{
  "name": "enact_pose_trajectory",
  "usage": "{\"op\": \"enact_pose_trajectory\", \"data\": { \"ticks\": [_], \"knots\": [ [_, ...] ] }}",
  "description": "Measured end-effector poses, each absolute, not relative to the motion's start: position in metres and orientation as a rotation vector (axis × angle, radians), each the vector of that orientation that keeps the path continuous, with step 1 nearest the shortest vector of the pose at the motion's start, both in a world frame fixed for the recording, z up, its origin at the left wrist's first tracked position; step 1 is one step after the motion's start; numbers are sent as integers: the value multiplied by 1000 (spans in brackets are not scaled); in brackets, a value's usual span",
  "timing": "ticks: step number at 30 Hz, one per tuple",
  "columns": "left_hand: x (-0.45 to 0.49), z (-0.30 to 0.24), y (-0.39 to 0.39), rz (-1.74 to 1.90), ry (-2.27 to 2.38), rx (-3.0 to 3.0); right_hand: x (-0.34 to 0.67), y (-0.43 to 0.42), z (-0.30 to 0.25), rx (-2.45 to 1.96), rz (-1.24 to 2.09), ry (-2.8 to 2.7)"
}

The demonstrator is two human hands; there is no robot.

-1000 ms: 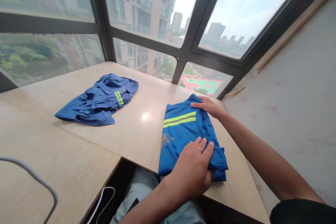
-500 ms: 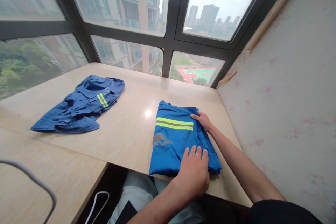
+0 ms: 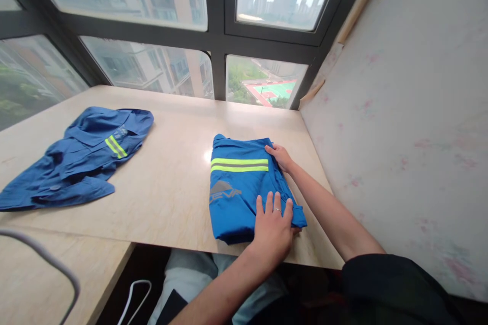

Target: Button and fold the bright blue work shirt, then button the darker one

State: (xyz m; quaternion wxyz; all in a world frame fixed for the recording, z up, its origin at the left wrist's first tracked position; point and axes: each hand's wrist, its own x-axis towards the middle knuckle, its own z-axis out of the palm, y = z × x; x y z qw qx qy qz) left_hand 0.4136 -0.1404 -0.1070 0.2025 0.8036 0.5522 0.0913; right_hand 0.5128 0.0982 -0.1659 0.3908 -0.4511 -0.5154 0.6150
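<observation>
- The blue folded garment (image 3: 238, 218) lies on the pale table top (image 3: 171, 183), by the near edge, right in front of the person.
- It makes a thick, soft block, a bit like a pillow. The cloth looks smooth, with small wrinkles and loose layers down its right side.
- A flat yellow and grey stripe (image 3: 239, 165) runs across it, and a grey printed mark (image 3: 224, 190) sits below.
- The right hand (image 3: 280, 156) is closed on the far right corner, thumb on top and fingers mostly hidden.
- The left hand (image 3: 273, 223) lies palm down, fingers spread over the near right part. Its thumb is mostly hidden, so I cannot tell if it pinches the cloth.
- I think the step now is making the folded edge neat. The next move seems to need gentle hands, so the layers do not slip.
- Well apart, on the left, a darker blue garment (image 3: 87, 142) lies flat and crumpled, with a round button and a yellow stripe patch.
- Beyond are hard, dark window frames (image 3: 216, 30) and a flowery wall (image 3: 381, 137).
</observation>
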Motion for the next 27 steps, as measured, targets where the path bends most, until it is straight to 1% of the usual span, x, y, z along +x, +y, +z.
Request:
{"op": "enact_pose_trajectory", "data": {
  "ticks": [4,12,16,20,27],
  "knots": [
    [416,-113,-141,332,1497,2287,514,100,-168,-1131,1547,-1286],
    [422,-103,-137,458,1486,2305,520,104,-166,-1127,1636,-1194],
    [430,-118,-138,390,1488,2353,520,106,-168,-1092,1626,-1158],
    [435,-143,-140,337,1488,2457,518,105,-171,-1113,1547,-1194],
    [432,-167,-144,476,1520,2599,513,104,-170,-1284,1270,-1413]
  ]
}}
